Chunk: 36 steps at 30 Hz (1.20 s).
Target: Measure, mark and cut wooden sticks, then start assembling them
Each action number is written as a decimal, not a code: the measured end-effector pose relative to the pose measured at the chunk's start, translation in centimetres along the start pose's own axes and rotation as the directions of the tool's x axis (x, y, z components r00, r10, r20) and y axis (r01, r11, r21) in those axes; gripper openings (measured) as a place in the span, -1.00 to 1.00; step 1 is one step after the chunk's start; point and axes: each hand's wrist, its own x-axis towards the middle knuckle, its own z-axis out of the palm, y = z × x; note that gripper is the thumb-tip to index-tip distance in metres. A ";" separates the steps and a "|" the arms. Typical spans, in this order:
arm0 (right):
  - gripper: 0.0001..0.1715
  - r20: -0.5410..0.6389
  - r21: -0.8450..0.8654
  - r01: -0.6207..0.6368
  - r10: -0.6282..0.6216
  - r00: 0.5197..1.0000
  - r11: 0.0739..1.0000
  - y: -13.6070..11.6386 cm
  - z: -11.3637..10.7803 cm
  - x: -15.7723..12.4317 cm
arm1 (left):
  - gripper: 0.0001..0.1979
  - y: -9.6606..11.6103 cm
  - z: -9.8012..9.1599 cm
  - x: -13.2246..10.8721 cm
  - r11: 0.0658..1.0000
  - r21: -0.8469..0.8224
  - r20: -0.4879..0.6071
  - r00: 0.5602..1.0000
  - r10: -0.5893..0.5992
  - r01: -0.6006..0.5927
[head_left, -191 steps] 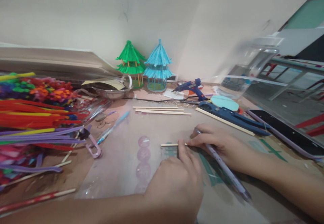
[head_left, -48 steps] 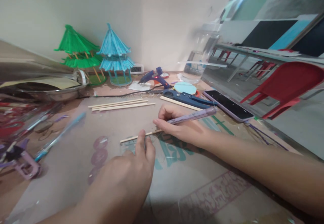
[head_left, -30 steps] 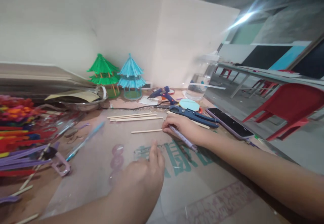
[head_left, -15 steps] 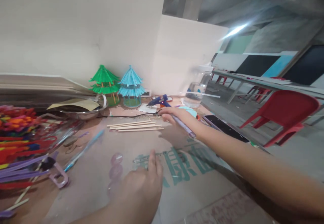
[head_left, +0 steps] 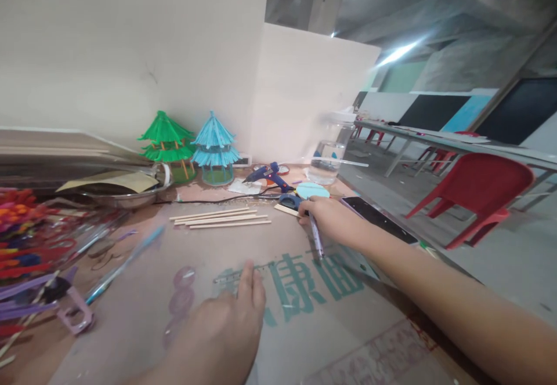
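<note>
1. Out past the sticks [head_left: 220, 218], my right hand [head_left: 331, 220] is curled shut around a pen [head_left: 316, 237], its fingers on a loose stick [head_left: 286, 210] beside the blue cutter [head_left: 290, 200]. With the pen in that grip I have few fingers free, so the stick could slip or roll off toward the phone [head_left: 376, 219].
2. Close by, my left hand [head_left: 226, 327] lies nearly flat, fingers loosely together, one fingertip pressing the clear ruler [head_left: 237, 270] onto the sheet [head_left: 304, 315]; it holds nothing. If I lean away, the ruler may skate on the smooth sheet.
3. The glue gun [head_left: 266, 174] sits just behind my right hand with its cord [head_left: 209, 200] trailing across; I judge a careless pull back could snag it.
4. The pen tip points down at the sheet and could mark it.
</note>
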 end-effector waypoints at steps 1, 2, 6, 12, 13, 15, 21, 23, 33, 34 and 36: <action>-0.81 0.004 -0.009 -0.007 0.007 1.000 1.000 -0.2 0.0 0.0 | -0.35 0.0 0.0 0.0 1.000 -0.003 0.004 1.000 -0.006 0.006; -0.78 0.009 -0.018 -0.014 0.014 1.000 1.000 -0.3 -0.1 -0.1 | -0.35 0.0 -0.1 0.0 1.000 -0.006 0.007 1.000 -0.008 0.008; -0.78 0.041 -0.029 -0.033 0.034 0.999 0.999 -0.4 -0.3 -0.4 | -0.34 0.0 0.0 0.1 1.000 -0.019 0.008 1.000 0.001 -0.001; -0.82 0.028 0.006 -0.035 0.035 0.999 0.999 -0.5 -0.1 -0.5 | -0.36 0.2 0.5 0.1 0.995 -0.072 -0.020 0.998 -0.064 0.062; -0.81 0.018 0.013 -0.037 0.036 0.999 0.999 -0.6 -0.2 -0.5 | -0.36 0.3 0.6 0.1 0.995 -0.077 -0.024 0.997 -0.067 0.065; -0.80 -0.011 0.053 -0.022 0.023 1.000 0.998 -1.0 -0.6 -0.7 | -0.37 0.3 0.7 0.0 0.995 -0.085 -0.027 0.998 -0.061 0.059; -0.88 -0.217 0.242 0.336 -0.287 0.933 0.910 -3.7 0.3 -1.8 | -0.38 0.3 0.5 -0.2 0.996 -0.089 -0.030 0.999 -0.015 0.012; -0.85 -0.225 0.234 0.399 -0.350 0.909 0.886 -4.7 1.3 -2.1 | -0.39 0.3 0.2 -0.1 0.997 -0.073 -0.013 1.000 -0.004 0.003; -0.73 -0.261 0.339 0.498 -0.429 0.865 0.798 -5.4 3.6 -2.7 | -0.40 0.0 -1.1 0.6 0.994 -0.080 0.153 0.985 0.083 -0.071; -0.72 -0.262 0.343 0.507 -0.438 0.860 0.791 -5.3 3.7 -2.7 | -0.40 0.0 -1.1 0.7 0.994 -0.078 0.156 0.984 0.088 -0.077; -0.71 -0.261 0.354 0.522 -0.454 0.852 0.776 -5.2 3.8 -2.8 | -0.41 0.0 -1.1 0.7 0.993 -0.083 0.171 0.981 0.094 -0.081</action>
